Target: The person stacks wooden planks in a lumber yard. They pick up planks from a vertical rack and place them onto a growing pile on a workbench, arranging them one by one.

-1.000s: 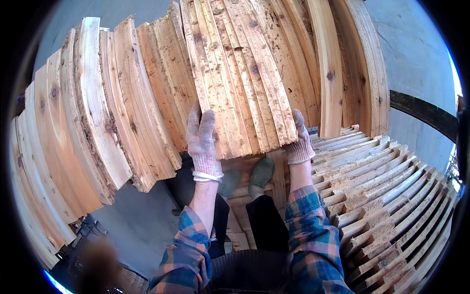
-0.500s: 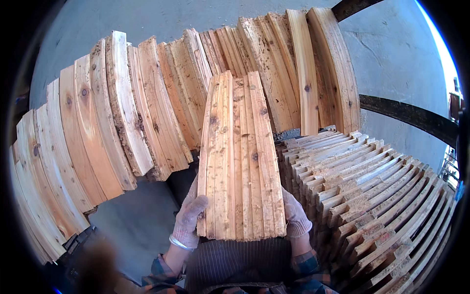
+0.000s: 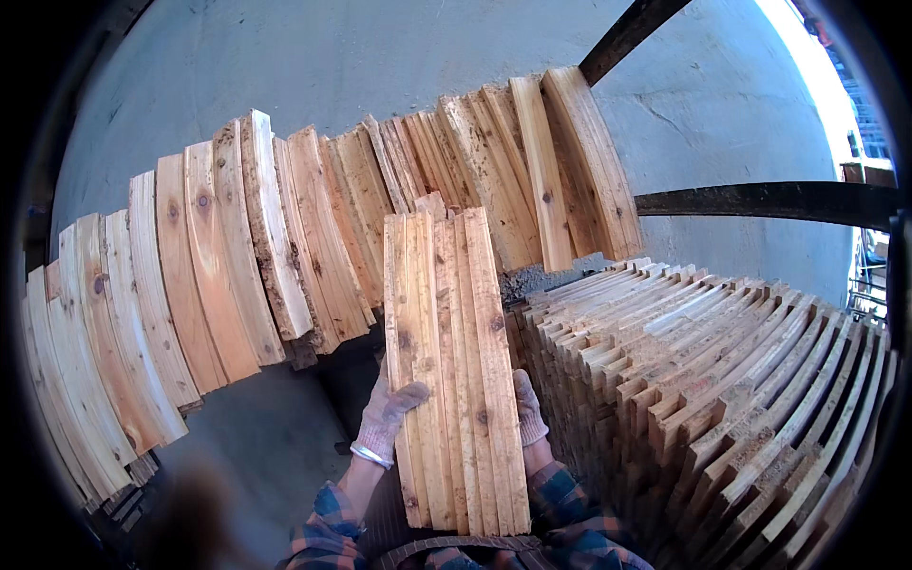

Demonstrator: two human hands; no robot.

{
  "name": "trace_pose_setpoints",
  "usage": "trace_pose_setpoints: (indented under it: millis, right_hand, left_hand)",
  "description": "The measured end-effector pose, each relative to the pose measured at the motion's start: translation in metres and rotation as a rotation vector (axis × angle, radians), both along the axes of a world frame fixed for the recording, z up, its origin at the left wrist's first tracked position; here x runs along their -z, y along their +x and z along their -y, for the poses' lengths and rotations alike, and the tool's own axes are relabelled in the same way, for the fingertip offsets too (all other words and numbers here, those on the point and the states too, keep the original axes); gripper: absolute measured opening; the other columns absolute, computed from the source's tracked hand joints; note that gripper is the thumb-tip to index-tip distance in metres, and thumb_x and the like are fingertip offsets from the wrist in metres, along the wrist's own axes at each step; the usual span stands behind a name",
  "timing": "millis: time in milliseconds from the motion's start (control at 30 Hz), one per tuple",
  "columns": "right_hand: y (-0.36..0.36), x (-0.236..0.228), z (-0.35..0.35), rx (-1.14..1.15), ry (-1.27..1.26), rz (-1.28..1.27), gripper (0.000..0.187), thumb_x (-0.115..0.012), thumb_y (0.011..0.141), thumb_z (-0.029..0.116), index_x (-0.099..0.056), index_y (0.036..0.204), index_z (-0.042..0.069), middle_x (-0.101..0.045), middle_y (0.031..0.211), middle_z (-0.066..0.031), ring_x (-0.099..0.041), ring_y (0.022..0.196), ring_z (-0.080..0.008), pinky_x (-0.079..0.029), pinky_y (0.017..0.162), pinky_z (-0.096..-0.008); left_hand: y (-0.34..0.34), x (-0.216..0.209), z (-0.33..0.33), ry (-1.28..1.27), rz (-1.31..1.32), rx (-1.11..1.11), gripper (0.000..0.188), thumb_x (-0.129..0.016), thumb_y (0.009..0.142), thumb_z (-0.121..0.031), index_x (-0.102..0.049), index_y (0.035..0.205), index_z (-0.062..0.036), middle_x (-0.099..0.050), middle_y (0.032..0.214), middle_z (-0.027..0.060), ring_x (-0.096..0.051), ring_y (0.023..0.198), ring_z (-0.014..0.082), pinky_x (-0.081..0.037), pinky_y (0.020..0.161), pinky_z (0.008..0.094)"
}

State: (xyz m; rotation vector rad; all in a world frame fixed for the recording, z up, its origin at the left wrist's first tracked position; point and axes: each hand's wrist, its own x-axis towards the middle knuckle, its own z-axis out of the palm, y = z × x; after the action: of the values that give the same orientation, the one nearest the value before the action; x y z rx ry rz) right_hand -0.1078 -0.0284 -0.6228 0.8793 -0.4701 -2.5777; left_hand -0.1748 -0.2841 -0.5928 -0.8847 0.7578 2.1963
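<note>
A bundle of several narrow wooden boards [image 3: 454, 380], pale and knotty, is held lengthwise in front of my body. My gloved left hand [image 3: 388, 413] clasps its left side, thumb over the top face. On the opposite side, my gloved right hand [image 3: 529, 408] presses in; most of its fingers are hidden by the wood. The far end of the bundle overlaps the view of a long row of boards [image 3: 228, 256] lying side by side. One board end juts past the others at the bundle's far end.
To the right stands a tall stack of thin wooden slats [image 3: 703, 380] with uneven ends. Dark metal bars [image 3: 769, 199] extend behind it at the right. Grey concrete floor [image 3: 313, 66] lies beyond the row. Something brown and blurred [image 3: 195, 513] shows at the lower left.
The bundle and both hands have come lower and closer to my body, and the bundle tilts slightly. The view has shifted, so the row of boards sits lower in it.
</note>
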Motion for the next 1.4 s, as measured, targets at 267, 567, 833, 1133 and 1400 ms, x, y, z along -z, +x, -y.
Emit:
trace_pose_setpoints:
  millis: [267, 567, 833, 1133, 1400]
  right_hand:
    - [-0.079, -0.281, 0.021, -0.035, 0.815, -0.498, 0.074, -0.075, 0.074, 0.039, -0.047, 0.132, 0.003, -0.057, 0.122, -0.0096, -0.056, 0.108, -0.0182, -0.049, 0.091, -0.0341]
    - [0.024, -0.557, -0.045, 0.498, 1.255, -0.83, 0.082, -0.075, 0.071, 0.044, -0.046, 0.128, -0.007, -0.059, 0.111, -0.013, -0.06, 0.095, -0.0155, -0.051, 0.082, -0.0259]
    - [0.303, -0.644, -0.1, 1.006, 1.676, -0.596, 0.07, -0.07, 0.079, 0.051, -0.053, 0.115, -0.007, -0.065, 0.094, -0.0149, -0.068, 0.076, -0.0181, -0.058, 0.065, -0.0257]
    - [0.632, -0.659, -0.212, 0.993, 1.938, 0.147, 0.081, -0.071, 0.076, 0.055, -0.049, 0.123, -0.007, -0.063, 0.104, -0.0184, -0.067, 0.084, -0.0195, -0.057, 0.071, -0.0272]
    - [0.816, -0.537, -0.317, 1.034, 1.966, 0.587, 0.062, -0.072, 0.078, 0.05, -0.059, 0.114, 0.001, -0.064, 0.09, -0.0099, -0.062, 0.074, -0.0143, -0.053, 0.065, -0.0272]
  left_hand:
    - [-0.038, -0.212, 0.022, -0.579, -0.66, 0.252, 0.034, -0.05, 0.097, -0.014, -0.048, 0.129, -0.0024, -0.062, 0.091, 0.0054, -0.06, 0.079, 0.013, -0.053, 0.076, 0.0272]
    - [-0.031, -0.49, -0.106, -0.289, -1.345, 0.334, 0.061, -0.047, 0.091, -0.042, -0.041, 0.132, 0.0021, -0.05, 0.124, 0.0166, -0.05, 0.112, 0.0247, -0.041, 0.098, 0.0393]
    - [0.172, -0.585, -0.253, 0.317, -1.281, 0.801, 0.049, -0.049, 0.096, -0.034, -0.046, 0.127, 0.0039, -0.054, 0.124, 0.017, -0.055, 0.113, 0.0208, -0.045, 0.099, 0.0351]
    - [0.476, -0.597, -0.466, 0.584, -0.992, 1.211, 0.045, -0.051, 0.092, -0.026, -0.05, 0.129, -0.0002, -0.06, 0.121, 0.0137, -0.058, 0.112, 0.0238, -0.05, 0.095, 0.0365]
    - [0.486, -0.541, -0.554, -0.319, -1.219, 1.546, 0.025, -0.065, 0.082, -0.018, -0.068, 0.104, -0.005, -0.066, 0.098, 0.0095, -0.062, 0.078, 0.0217, -0.051, 0.071, 0.0361]
